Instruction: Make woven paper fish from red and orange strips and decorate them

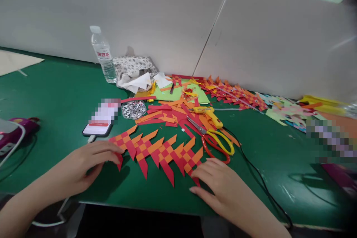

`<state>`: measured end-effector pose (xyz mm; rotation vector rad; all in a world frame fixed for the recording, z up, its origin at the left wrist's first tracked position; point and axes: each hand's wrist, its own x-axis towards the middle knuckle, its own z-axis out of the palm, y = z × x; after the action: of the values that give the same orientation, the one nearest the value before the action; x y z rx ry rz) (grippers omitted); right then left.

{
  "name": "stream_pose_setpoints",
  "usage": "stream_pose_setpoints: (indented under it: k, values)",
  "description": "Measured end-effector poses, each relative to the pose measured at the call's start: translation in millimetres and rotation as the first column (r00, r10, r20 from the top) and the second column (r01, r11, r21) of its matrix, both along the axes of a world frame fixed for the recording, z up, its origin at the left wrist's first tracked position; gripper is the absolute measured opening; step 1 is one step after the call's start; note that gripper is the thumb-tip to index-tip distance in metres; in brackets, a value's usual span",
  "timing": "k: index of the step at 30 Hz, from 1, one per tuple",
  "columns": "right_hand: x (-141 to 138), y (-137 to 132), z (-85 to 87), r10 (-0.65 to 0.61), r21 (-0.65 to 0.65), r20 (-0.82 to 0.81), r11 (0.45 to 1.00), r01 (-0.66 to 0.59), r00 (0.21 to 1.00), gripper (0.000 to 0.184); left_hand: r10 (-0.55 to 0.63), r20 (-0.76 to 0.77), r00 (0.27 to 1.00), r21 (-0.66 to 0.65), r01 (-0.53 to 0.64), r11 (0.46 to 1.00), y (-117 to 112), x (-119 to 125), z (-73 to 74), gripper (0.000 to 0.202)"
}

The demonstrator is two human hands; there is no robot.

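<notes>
Left hand [90,163] and right hand [214,180] at opposite ends of woven paper strip [164,152]; cannot tell whether gripping or resting. Beyond, partly pixelated phone [96,129]. Beneath, green tabletop [279,137]; behind, grey partition [167,15].

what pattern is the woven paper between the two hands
The woven paper has an orange and red check, best seen in the head view.

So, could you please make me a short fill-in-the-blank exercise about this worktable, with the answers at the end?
1. The red-and-orange woven paper strip lies between the left hand and the ____ hand.
2. The metal scissors have one red handle and one coloured ____.
3. The cap of the clear plastic bottle is coloured ____.

Missing words: right; yellow; white.
</notes>
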<state>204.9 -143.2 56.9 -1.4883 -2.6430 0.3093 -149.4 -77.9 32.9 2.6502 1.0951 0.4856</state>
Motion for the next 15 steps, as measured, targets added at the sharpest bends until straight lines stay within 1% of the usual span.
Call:
stream_pose_setpoints:
  k: [2,4,5,8,10,12,15]
  values:
    - [1.0,1.2,-2.3,-0.061,0.0,-0.01,0.998,0.061,0.998,0.011,0.006,-0.035,0.999,0.005,-0.006,1.0,-4.8,4.3,-4.6,0.038]
    - [-1.4,5.2,-3.0,-0.08,0.033,-0.035,0.996,0.081,0.996,0.015,0.007,-0.06,0.998,0.023,-0.005,1.0,-8.4,15.8,-7.1,0.035]
    - [-3.5,7.6,-3.9,-0.079,0.05,-0.046,0.995,0.081,0.996,0.017,0.007,-0.057,0.998,0.041,-0.005,0.999,-9.8,23.5,-9.0,0.036]
    - [-10.5,13.5,-10.1,-0.054,0.081,-0.055,0.995,0.058,0.997,0.03,-0.016,-0.122,0.992,0.086,0.027,0.996,-12.5,46.7,-19.5,0.054]
    - [-13.4,14.8,-16.1,-0.032,0.076,-0.054,0.996,0.036,0.998,0.035,0.003,-0.157,0.988,0.121,0.016,0.993,-13.4,57.2,-28.2,0.059]
    - [-15.1,15.2,-20.8,-0.03,0.074,-0.078,0.997,0.036,0.997,0.033,0.024,-0.178,0.984,0.163,0.005,0.987,-15.2,62.7,-34.6,0.06]
    - [-20.8,19.8,-22.7,-0.067,0.053,-0.183,0.996,0.077,0.981,0.022,0.024,-0.183,0.983,0.191,0.012,0.982,-22.3,67.4,-37.7,0.059]
